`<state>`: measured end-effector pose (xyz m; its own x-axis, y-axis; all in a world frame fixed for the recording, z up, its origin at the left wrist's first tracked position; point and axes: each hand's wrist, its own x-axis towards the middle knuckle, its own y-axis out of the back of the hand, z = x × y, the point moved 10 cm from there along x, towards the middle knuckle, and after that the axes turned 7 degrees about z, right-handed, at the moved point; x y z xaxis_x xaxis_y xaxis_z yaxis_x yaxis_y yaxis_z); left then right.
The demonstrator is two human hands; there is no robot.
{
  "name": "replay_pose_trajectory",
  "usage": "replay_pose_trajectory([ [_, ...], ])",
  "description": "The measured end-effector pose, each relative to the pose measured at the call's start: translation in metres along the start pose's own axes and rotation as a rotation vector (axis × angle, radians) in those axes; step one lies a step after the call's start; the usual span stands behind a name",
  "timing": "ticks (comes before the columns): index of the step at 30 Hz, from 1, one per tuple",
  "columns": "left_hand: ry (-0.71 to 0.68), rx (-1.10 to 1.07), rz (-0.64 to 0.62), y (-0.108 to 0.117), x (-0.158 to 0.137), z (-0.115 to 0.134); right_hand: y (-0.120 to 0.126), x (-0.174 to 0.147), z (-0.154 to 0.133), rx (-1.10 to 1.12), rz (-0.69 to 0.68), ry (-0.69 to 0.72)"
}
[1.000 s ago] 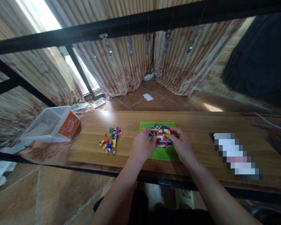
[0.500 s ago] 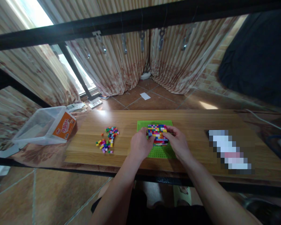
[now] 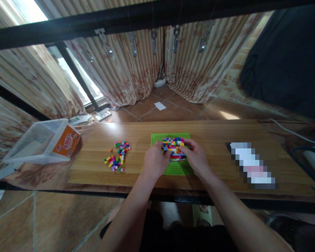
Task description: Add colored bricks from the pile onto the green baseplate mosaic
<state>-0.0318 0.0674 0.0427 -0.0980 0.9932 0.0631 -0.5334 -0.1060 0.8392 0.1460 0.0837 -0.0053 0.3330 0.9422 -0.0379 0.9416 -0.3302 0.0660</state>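
A block of many-coloured toy building bricks stands over the green studded baseplate, joined into one mass. My left hand grips its left side, thumb at the near face and fingers curled behind. On the opposite side my right hand holds it the same way, with the thumb on the front. Whether the block is fixed to the baseplate or just above it, I cannot tell. The fingertips at the far side are partly hidden.
Loose small bricks lie in a scattered group left of the baseplate on the wooden table. A clear plastic bin with an orange label is at the far left. A blurred-out phone-like device lies on the right.
The whole view has shifted slightly, so everything appears a little further left and up. Both hands keep their grip on the brick block, with barely any other movement.
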Motion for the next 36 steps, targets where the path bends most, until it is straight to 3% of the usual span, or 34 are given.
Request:
replay_pose_trajectory([
  [17, 0.010, -0.004, 0.009, 0.001, -0.001, 0.001, -0.001, 0.002, 0.007, 0.090, 0.014, -0.059],
  [23, -0.011, -0.007, 0.005, 0.003, -0.001, 0.001, -0.004, 0.001, 0.011, 0.168, -0.021, -0.186],
  [31, -0.018, -0.008, -0.033, -0.001, -0.001, 0.000, -0.001, 0.004, 0.011, -0.208, 0.023, -0.008],
  [36, -0.010, 0.019, -0.014, -0.003, -0.005, -0.001, 0.000, 0.007, 0.012, -0.268, 0.022, 0.032],
])
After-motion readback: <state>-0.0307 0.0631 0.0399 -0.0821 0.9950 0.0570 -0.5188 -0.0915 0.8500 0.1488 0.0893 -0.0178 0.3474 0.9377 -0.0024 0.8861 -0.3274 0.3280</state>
